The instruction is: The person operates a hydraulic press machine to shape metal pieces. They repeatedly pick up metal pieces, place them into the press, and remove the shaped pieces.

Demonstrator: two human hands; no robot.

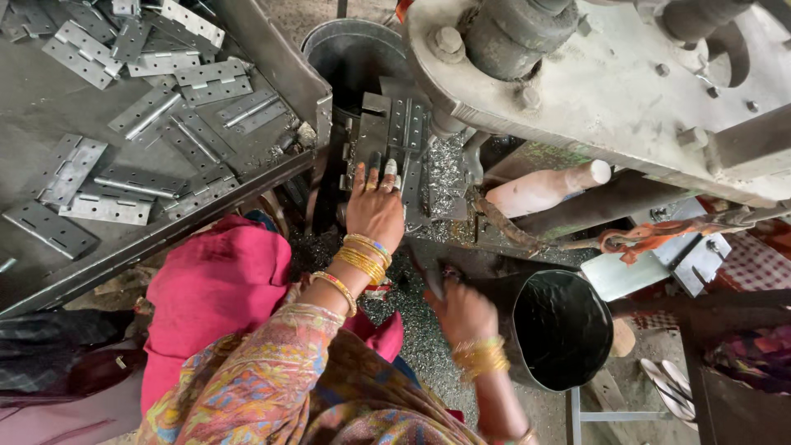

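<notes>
The left hand (pixel 375 206) lies palm down with its fingers spread flat on a metal hinge (pixel 394 152) that sits on the bed of the press (pixel 610 91), just under the machine's heavy grey head; the hand presses on the hinge and does not close around it. Small metal chips (pixel 445 169) lie scattered on the bed right beside that hinge, toward the machine's column. The right hand (pixel 463 311) is lower down, near the rim of a black bucket (pixel 560 330), with its fingers curled around something dark at the bucket's near side; the picture is blurred there, so I cannot tell what it holds or how tightly. Both wrists carry gold bangles (pixel 364 257). A pale wooden handle (pixel 544 189) sticks out from the machine between the two hands, well above the bucket. On the sloping metal tray (pixel 33 107) toward the far left corner lies a loose heap of flat hinges (pixel 165 107), some open, some folded, spreading down to the tray's near edge. A round steel bin (pixel 350 53) stands just beyond the tray's right edge, behind the press bed.
</notes>
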